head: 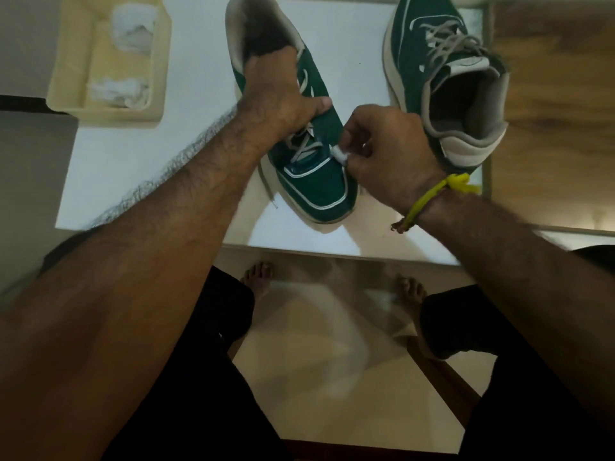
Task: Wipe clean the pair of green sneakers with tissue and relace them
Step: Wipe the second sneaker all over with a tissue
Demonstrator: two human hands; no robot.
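My left hand (279,94) reaches down into the opening of the near sneaker (312,181), fingers hidden inside, thumb stretched out across the green side by the laces (304,146); that grip clasps the shoe at its collar. The sneaker lies on the white worktop (133,154) with its toe pointing toward me and one lace end trailing off to its left. My right hand (389,151) is curled, its grip pinched tight on a small wad of tissue (340,154), which touches the sneaker's upper just beside the lowest laces. A yellow band (429,197) circles my right wrist.

The other sneaker (446,81) sits on the worktop to the right, heel toward me, laced, apart from the first. At the far left corner stands a cream tray (66,78) with two crumpled tissues (119,91) in it. Below the worktop's edge I see my bare feet (258,277) on the floor.
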